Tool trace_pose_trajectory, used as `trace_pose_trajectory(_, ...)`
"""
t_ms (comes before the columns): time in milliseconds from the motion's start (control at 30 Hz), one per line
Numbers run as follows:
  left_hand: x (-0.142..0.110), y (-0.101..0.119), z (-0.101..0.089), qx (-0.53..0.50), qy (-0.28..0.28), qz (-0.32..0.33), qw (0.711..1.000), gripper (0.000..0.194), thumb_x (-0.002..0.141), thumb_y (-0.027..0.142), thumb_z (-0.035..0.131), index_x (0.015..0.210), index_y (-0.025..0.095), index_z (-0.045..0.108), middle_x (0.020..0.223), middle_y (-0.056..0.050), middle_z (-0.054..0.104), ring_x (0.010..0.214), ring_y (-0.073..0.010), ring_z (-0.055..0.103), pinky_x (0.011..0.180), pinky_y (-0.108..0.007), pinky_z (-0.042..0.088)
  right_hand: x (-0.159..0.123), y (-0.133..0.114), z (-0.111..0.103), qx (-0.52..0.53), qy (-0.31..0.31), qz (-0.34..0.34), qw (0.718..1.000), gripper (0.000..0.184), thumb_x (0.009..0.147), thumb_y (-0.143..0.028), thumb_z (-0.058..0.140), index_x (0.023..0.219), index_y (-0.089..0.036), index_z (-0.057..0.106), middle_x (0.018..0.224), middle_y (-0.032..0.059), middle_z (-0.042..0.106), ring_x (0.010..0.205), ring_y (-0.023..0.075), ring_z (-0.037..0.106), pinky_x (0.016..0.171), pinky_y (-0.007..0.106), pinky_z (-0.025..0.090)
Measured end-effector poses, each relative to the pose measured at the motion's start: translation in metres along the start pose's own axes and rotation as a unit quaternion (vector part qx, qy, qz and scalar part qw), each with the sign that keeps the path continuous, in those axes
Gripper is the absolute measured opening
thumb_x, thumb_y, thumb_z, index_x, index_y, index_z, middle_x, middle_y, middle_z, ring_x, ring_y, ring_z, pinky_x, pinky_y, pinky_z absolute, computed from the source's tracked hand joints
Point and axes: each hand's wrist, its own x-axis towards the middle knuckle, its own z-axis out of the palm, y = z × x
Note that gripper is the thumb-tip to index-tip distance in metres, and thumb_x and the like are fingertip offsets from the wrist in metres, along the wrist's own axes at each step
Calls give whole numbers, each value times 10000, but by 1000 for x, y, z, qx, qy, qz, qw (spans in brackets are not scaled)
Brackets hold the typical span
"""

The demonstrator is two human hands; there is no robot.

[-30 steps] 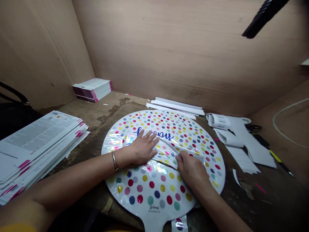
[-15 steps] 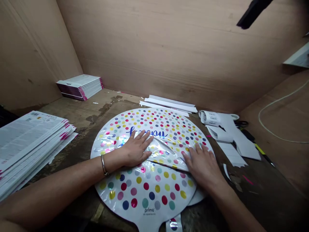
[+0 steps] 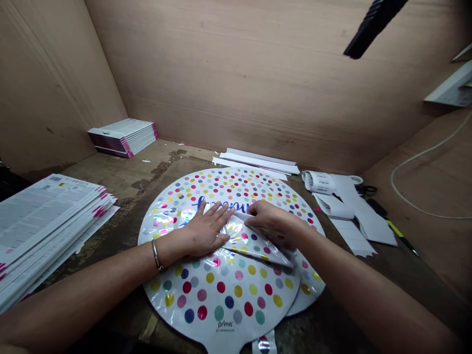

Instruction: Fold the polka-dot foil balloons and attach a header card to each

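A round white foil balloon (image 3: 221, 285) with coloured dots lies flat on the worn table (image 3: 121, 182). On top of it sits a folded strip of dotted foil (image 3: 254, 246). My left hand (image 3: 206, 228), with a bangle at the wrist, lies flat with fingers spread, pressing the strip's left end. My right hand (image 3: 271, 219) has its fingers curled down on the strip's upper edge, pinching the fold. A second balloon's edge (image 3: 309, 290) peeks out underneath at the right.
Stacks of printed cards lie at the left (image 3: 47, 221) and at the back left (image 3: 123, 136). White paper strips (image 3: 258, 160), a label roll (image 3: 319, 182), label backing sheets (image 3: 365, 216) and a pen (image 3: 401, 238) lie behind and right. Plywood walls enclose the table.
My right hand moved from the strip's right end leftward and up, and its fingers closed on the fold near my left hand. The left hand stayed put.
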Motion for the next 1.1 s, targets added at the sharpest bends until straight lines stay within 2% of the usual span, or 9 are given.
trace_pose_trajectory(133,-9,8,-8,17,100,53,994,670,867,462,502,1422,167,271,1495,-147,250,1377,-346,163,1083,-597,89,-13,6,13,87,22,42,995,118,695,-225,650,605,-186,585,575,5,602,527,144,540,475,246,386)
trace_pose_trajectory(233,-18,17,-9,-5,177,111,978,572,844,381,567,1334,135,403,1364,-168,435,1259,-308,373,1036,-482,310,-25,8,31,156,30,59,985,196,843,-315,494,757,-172,596,659,44,654,554,150,596,497,256,463)
trace_pose_trajectory(300,-23,19,-4,-37,177,122,976,347,876,242,494,1205,137,518,1153,-136,575,1058,-251,520,890,-390,445,-35,9,39,178,29,57,982,250,864,-358,467,824,-158,613,699,70,674,575,168,623,515,281,500)
trace_pose_trajectory(400,-30,17,6,-74,139,111,981,209,881,186,439,1004,142,603,944,-87,618,862,-205,564,754,-321,482,-60,15,44,174,52,47,982,309,837,-396,516,1014,-167,625,824,99,693,664,214,650,584,351,535)
trace_pose_trajectory(500,-40,13,11,-105,132,111,979,201,894,190,434,980,145,611,969,-83,616,885,-195,567,784,-311,474,-88,21,47,50,112,-88,989,532,794,-271,570,1316,-258,466,1252,95,582,1062,271,574,886,459,475)
trace_pose_trajectory(567,-45,11,12,-127,127,121,976,210,896,167,424,979,152,616,996,-81,617,912,-190,569,811,-308,470,-103,24,55,-73,111,-216,967,631,785,-176,545,1384,-291,385,1436,42,411,1228,275,442,1020,490,361)
trace_pose_trajectory(633,-49,11,11,-141,119,129,974,215,890,157,429,985,151,621,1015,-86,618,936,-194,570,821,-309,474,-111,24,66,-142,91,-275,946,617,789,-130,507,1379,-283,404,1457,10,376,1242,271,420,1040,494,337)
trace_pose_trajectory(867,-60,11,14,-174,161,118,964,247,839,84,431,962,159,632,984,-81,634,978,-193,557,852,-340,475,-108,29,96,-79,177,-252,948,438,807,-115,478,1198,-262,608,1258,-18,598,1169,271,445,983,477,379)
trace_pose_trajectory(1100,-64,23,3,-206,143,-50,967,147,860,194,487,784,200,612,769,-16,616,807,-188,530,757,-353,428,-105,18,84,37,164,-139,976,241,868,-232,456,782,-258,679,870,20,690,918,230,551,797,347,439)
